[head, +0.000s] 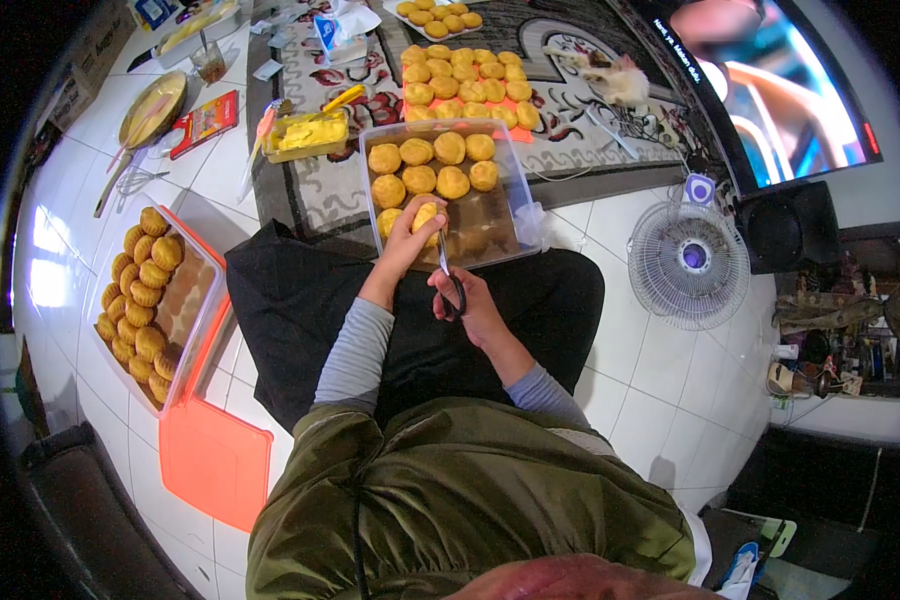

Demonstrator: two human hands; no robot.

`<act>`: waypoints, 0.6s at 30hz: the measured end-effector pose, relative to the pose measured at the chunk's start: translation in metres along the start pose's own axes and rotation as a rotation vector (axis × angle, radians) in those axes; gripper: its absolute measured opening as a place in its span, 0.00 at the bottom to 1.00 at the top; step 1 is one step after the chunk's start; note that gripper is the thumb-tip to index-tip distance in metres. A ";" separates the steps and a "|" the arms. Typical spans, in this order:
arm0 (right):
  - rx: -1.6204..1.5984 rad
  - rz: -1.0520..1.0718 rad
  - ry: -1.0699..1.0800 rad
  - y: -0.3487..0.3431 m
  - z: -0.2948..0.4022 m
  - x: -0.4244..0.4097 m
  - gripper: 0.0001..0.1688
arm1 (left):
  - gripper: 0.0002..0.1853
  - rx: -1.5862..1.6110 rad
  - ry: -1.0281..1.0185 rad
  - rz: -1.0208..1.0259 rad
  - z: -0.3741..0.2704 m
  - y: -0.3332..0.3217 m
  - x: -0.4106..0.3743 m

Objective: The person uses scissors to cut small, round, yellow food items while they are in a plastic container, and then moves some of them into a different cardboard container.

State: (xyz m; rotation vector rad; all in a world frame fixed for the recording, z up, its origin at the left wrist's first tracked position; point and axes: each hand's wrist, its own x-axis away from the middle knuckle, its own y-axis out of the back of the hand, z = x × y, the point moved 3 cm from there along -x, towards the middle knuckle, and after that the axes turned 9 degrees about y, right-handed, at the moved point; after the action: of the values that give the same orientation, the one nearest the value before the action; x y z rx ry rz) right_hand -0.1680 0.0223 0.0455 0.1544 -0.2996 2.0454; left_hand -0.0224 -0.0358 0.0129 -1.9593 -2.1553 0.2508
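Between the thumb and fingers of my left hand [405, 238] is a round golden pastry puff [426, 217]. My right hand [474, 304] grips the black handles of a pair of scissors [443, 255]. The blades point up at the lower side of the puff; whether they have cut into it I cannot tell. Both hands are over the near edge of a clear plastic container [487, 225], close to my lap. Rows of similar puffs [420, 178] sit in its far and left part, and its brown-stained bottom shows at the near right.
Beyond lie puffs on an orange lid [521, 136] and a tub of yellow spread [307, 133]. At left are a second filled container [195, 315], an orange lid [217, 457], a pan [152, 109] and a whisk [136, 181]. A fan [690, 292] stands right; a cat [619, 79] lies on the rug.
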 end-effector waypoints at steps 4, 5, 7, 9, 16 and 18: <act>-0.014 -0.020 -0.014 0.000 -0.001 0.000 0.26 | 0.14 0.020 0.007 0.012 -0.001 0.000 0.000; -0.012 -0.026 -0.018 0.001 -0.002 0.000 0.26 | 0.14 0.021 0.002 0.015 -0.001 0.000 0.000; -0.008 -0.037 -0.027 0.001 -0.003 0.000 0.25 | 0.15 0.008 -0.007 0.014 0.002 0.002 -0.001; -0.009 -0.031 -0.031 0.003 -0.005 0.000 0.25 | 0.15 -0.017 -0.017 0.005 0.003 0.003 -0.002; 0.000 -0.041 -0.066 0.005 -0.007 -0.001 0.25 | 0.15 0.026 0.041 0.002 0.007 0.004 -0.002; 0.011 -0.021 -0.074 0.006 -0.007 0.000 0.25 | 0.15 0.035 0.041 -0.008 0.009 0.006 -0.003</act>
State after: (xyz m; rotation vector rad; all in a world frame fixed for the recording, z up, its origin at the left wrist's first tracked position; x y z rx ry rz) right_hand -0.1726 0.0215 0.0374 0.2391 -0.3314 2.0235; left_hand -0.0193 -0.0381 0.0022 -1.9195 -2.1186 0.2427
